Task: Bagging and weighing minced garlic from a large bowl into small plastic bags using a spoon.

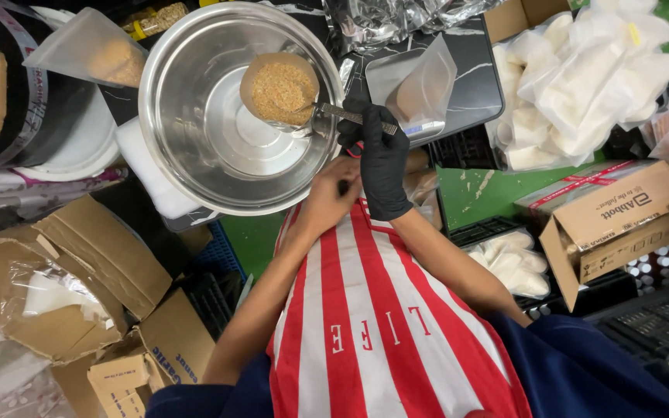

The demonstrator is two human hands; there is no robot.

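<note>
My right hand [381, 159], in a black glove, grips the metal handle of a scoop [280, 93] heaped with tan grain. The scoop hangs over a large steel bowl [195, 155]. My bare left hand [331, 197] rests just below the bowl's rim, beside the gloved hand, with its fingers curled; what it holds is not visible. A clear pouch [420, 89] stands on a small grey scale [396, 70] to the right of the bowl. A red and white striped apron [373, 325] covers my front.
A cardboard box of white pouches [574, 77] sits at the upper right, with another open carton [613, 217] below it. Torn cardboard boxes [63, 294] lie at the left. A bag of grain [90, 50] leans at the upper left. Black crates [652, 317] stand at the right.
</note>
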